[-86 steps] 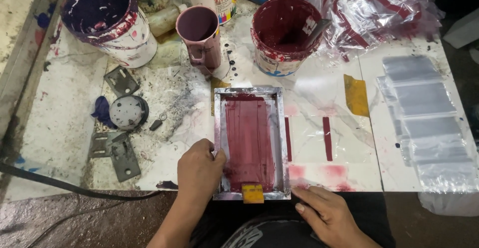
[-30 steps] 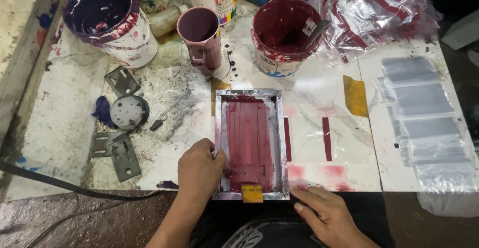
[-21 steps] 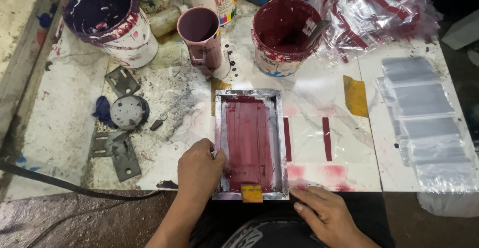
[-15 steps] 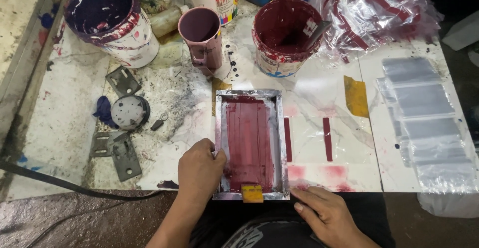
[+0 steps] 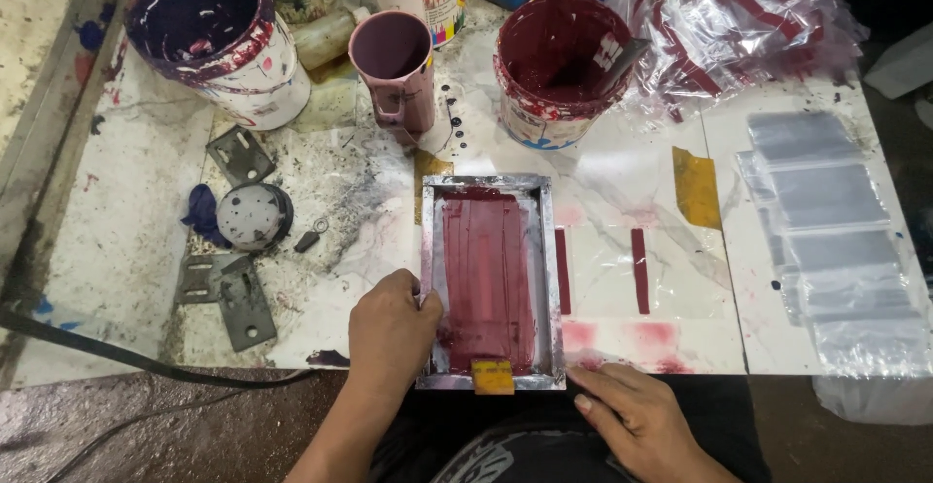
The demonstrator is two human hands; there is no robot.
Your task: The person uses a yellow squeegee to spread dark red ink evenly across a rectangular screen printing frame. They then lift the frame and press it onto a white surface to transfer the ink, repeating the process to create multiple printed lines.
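A small metal-framed printing screen (image 5: 546,250), coated in dark red ink, lies flat near the front edge of a stained white table (image 5: 126,250). My left hand (image 5: 391,332) grips the frame's left side near its lower corner. A small yellow-handled squeegee (image 5: 493,376) rests at the frame's bottom edge. My right hand (image 5: 637,415) lies just below the table's front edge, beside the frame's lower right corner, fingers together and holding nothing.
Behind the screen stand a dark red ink bucket (image 5: 559,65), a mauve jug (image 5: 397,70) and a purple-stained bucket (image 5: 219,41). Clear plastic bags (image 5: 826,240) lie stacked at right, printed bags (image 5: 739,26) heaped behind. Metal brackets (image 5: 228,293) and a round lid (image 5: 251,216) sit left.
Nothing has visibly moved; both hands and the screen stay where they were.
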